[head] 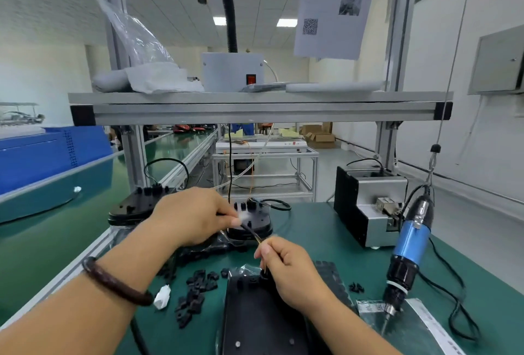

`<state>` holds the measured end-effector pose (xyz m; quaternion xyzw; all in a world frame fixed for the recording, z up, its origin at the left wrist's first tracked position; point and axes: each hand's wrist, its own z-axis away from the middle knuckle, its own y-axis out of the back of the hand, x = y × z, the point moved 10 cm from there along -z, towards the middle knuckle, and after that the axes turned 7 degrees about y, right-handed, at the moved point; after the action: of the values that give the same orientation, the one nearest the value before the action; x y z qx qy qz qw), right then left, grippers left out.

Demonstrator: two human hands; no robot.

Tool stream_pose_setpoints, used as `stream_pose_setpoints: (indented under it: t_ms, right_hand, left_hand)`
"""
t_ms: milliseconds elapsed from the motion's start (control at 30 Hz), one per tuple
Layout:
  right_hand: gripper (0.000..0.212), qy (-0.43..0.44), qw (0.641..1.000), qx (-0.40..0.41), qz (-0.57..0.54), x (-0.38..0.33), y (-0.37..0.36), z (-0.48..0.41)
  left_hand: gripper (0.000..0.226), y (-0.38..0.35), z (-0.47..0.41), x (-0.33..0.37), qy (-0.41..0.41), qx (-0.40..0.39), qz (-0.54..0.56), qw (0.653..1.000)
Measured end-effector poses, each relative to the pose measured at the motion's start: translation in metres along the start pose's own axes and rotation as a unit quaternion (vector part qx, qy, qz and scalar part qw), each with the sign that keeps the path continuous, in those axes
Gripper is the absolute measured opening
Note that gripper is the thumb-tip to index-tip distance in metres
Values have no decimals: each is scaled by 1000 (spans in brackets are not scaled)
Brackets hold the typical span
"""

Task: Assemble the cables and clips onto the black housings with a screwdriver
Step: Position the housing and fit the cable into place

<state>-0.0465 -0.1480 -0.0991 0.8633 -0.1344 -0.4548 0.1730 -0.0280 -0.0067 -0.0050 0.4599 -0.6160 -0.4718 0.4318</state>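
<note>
A black housing (255, 317) lies flat on the green mat in front of me. Above it, my left hand (195, 215) pinches a black cable (249, 231) between thumb and fingers. My right hand (286, 266) pinches the cable's thin bare wire ends just above the housing's far edge. Small black clips (195, 295) are scattered to the left of the housing. A blue electric screwdriver (408, 252) hangs on a wire at the right, its tip just above the mat. More black housings stand behind my hands, one (251, 220) in the middle and one (133, 207) at the left.
A grey and black screw feeder (365, 207) stands at the back right. A white connector (162, 296) lies by my left wrist. A metal shelf (255, 105) spans overhead. A green conveyor (42, 213) runs along the left. Plastic bags lie near the screwdriver tip.
</note>
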Motion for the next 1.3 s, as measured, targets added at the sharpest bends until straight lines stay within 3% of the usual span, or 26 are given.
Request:
stream_pose_setpoints:
  t_ms: [167, 300, 667, 733, 800, 900, 1100, 1300]
  right_hand:
    - [27, 12, 1000, -17, -3, -2, -3, -1]
    - [19, 70, 993, -67, 74, -14, -13, -3]
    - [19, 90, 988, -77, 101, -19, -17, -4]
    - [19, 92, 987, -85, 102, -19, -18, -4]
    - [20, 83, 990, -80, 79, -17, -17, -4]
    - [20, 80, 992, -74, 58, -18, -17, -4]
    - [22, 96, 988, -89, 82, -20, -20, -5]
    - [31, 100, 986, -100, 87, -22, -22, -3]
  left_hand:
    - [16, -13, 1, -5, -13, -64, -13, 998]
    - [13, -16, 4, 2, -48, -91, -12, 995]
    - [24, -20, 19, 6, -70, 31, -101, 992]
    - [20, -29, 16, -2, -64, 0, -54, 996]
    - [11, -36, 15, -10, -57, -37, 86, 994]
    - [11, -44, 18, -16, -58, -32, 190, 980]
    - [33, -60, 14, -19, -70, -30, 64, 995]
    - [28, -67, 19, -10, -82, -3, 57, 995]
